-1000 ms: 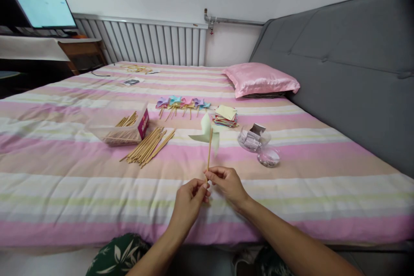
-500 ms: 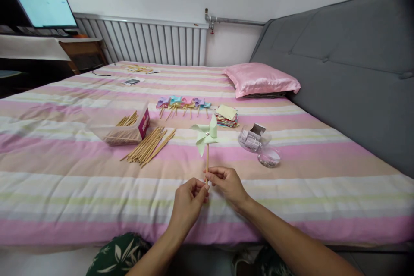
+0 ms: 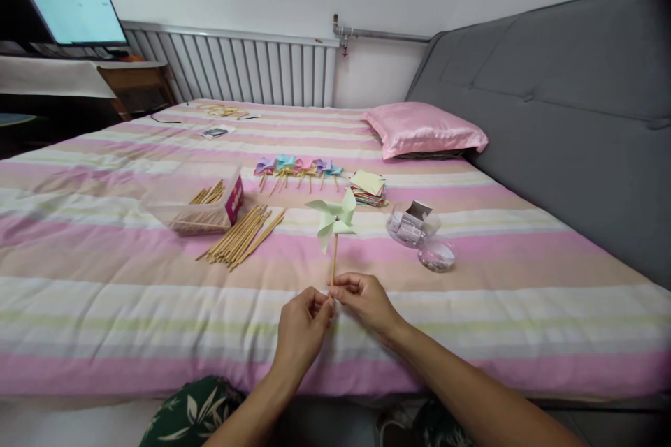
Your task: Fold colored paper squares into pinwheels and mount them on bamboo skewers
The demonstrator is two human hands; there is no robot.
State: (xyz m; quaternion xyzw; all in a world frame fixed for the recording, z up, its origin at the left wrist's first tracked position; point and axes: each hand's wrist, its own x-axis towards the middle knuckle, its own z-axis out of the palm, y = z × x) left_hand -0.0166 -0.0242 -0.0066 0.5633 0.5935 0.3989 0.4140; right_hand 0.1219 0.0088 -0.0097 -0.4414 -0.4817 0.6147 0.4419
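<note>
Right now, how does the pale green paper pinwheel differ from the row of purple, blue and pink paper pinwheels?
Colour: the pale green paper pinwheel has one blade colour; the row of purple, blue and pink paper pinwheels mixes several.
Pose: the green pinwheel is held up by its tan stick in the left hand and right hand; the row rests on the striped bedspread.
Both have bladed heads on thin sticks.

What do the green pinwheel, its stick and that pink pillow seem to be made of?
Green pinwheel: probably matte paper, judging by its crisp folds. Stick: likely bamboo or wood, tan and apparently unpainted. Pink pillow: smooth, shiny fabric, perhaps satin, given its glossy highlights.
</note>
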